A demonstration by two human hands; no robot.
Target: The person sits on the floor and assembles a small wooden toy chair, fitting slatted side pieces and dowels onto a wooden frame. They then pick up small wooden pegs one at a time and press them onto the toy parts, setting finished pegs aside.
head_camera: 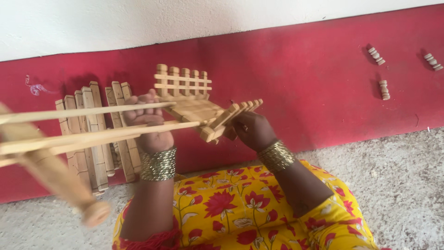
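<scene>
The fingers of the left hand (147, 121) curl around the long wooden slats (92, 125) of a small wooden frame model (196, 111), and the right hand (252, 129) pinches its slatted end, so the piece hangs in the air above the lap (a yellow skirt with red flowers (231, 208)). Behind it, slatted wooden panels (92, 139) lean against the red wall base (314, 78). Three turned wooden pegs (384, 90) lie well apart on the red surface at right.
</scene>
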